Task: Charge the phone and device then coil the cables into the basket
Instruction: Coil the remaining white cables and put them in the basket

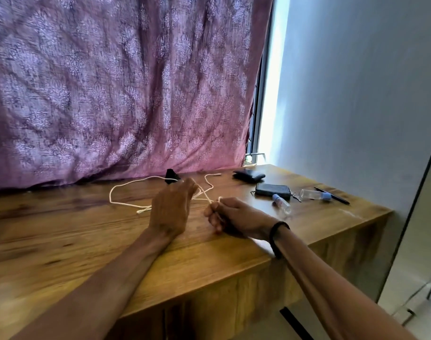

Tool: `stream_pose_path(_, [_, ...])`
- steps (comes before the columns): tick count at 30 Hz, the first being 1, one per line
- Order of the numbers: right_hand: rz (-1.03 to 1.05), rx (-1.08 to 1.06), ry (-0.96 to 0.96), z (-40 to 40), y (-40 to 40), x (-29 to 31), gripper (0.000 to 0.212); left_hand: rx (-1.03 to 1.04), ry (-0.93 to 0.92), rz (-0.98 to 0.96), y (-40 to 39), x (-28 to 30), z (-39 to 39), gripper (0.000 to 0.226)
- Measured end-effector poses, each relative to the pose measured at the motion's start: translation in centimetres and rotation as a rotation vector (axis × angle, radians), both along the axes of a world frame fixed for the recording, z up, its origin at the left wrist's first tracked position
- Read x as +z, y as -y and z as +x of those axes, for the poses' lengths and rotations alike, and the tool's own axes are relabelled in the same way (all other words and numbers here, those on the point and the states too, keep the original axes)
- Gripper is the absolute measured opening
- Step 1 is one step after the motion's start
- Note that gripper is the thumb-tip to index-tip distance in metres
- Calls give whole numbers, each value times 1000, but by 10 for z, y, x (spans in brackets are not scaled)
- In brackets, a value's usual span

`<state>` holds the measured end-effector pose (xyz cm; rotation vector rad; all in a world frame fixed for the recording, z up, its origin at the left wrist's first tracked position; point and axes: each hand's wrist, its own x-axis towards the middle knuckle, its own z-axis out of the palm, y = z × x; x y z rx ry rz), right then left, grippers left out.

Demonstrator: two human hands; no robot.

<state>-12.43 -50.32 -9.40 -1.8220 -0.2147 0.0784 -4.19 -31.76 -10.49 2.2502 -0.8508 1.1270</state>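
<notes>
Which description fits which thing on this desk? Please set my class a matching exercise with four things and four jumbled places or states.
Things:
1. white cable
2. black wallet
3. dark zip pouch
4. black pen

Descriptions:
A. farthest right, beside a clear bottle
B. lying in loose loops, pinched by the right hand
C. at the back, nearest the curtain's edge
D. between the wallet and a clear bottle lying nearer the front

Pairs: 1-B, 2-C, 3-D, 4-A

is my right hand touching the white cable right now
Touching. The head view shows the right hand with fingers curled round the white cable, pinching a strand that runs from the fingertips toward the left hand.
</notes>
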Motion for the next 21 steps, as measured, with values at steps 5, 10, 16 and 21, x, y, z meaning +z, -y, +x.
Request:
stream_pose_path(5, [335,371,-237,-3,-42,5,33,-31,79,-197,-14,-3,0,4])
stream_pose_path(10, [706,429,-213,7,-67,14,41,-65,-41,-275,-26,-7,13,25])
stream_pose_path(16, [1050,211,111,46,-117,40,33,-56,-55,-69,-70,-11,4,38])
stream_pose_path(21, [531,-220,415,95,-148,34,36,120,2,54,-120,-11,9,51])
